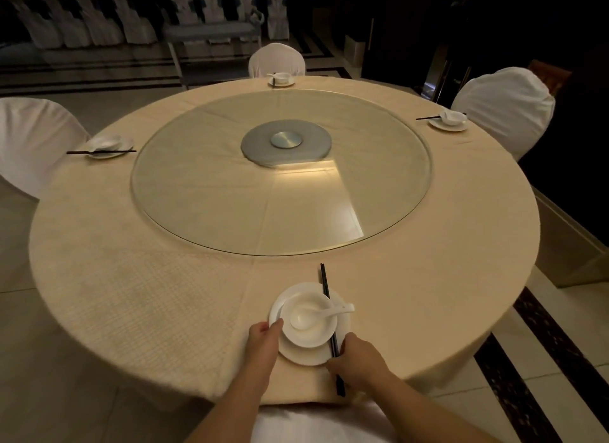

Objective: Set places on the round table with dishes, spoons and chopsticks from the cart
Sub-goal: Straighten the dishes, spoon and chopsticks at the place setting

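Our right hand [357, 360] pinched the near end of the black chopsticks [330, 324], and our left hand [263, 338] gripped the left rim of the white plate [304, 355] at the near edge of the tabletop [164, 294]. The chopsticks' long axis ran from us toward the glass turntable [280, 179], leaning slightly left at the far tip and crossing the plate's right side. On the plate sat a bowl [313, 334] with a white spoon [313, 315], its handle pointing right. We could read no writing. Three more settings lay well apart around the rim, each before a covered chair [504, 106].
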